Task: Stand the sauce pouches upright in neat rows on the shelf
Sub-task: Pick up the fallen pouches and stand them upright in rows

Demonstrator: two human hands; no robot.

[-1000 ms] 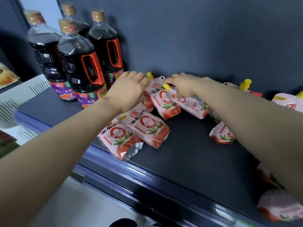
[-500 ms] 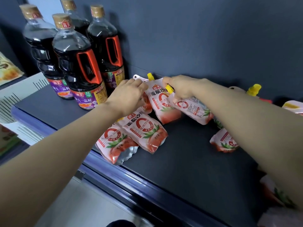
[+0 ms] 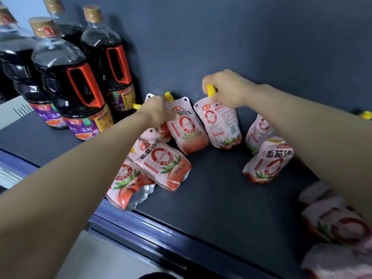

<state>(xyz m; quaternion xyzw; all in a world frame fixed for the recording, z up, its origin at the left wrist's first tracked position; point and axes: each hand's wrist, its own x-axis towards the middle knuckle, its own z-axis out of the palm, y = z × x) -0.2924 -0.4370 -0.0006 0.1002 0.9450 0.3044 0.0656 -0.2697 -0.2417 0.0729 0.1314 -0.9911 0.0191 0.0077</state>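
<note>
Light is soft & even, coming approx. from the 9 o'clock side. The bottles (image 3: 60,81) at 10 o'clock throw a fuzzy shadow toward 3 o'clock onto the back wall (image 3: 251,37). Wall & shelf (image 3: 211,202) are dark and matte, so the pic reads dim overall, w/ no hard shadows. White glare spots sit on the bottles' glass shoulders. A pale sheen runs along the shelf's front edge at 7-8 o'clock. The foil base of the front pouch (image 3: 128,184) shines. Pouches (image 3: 187,129) at centre are sharp enough, print legible. The pile (image 3: 338,224) at 4-5 o'clock is smeared & soft. Wide-angle bend: bottles lean outward, shelf edge bows.
</note>
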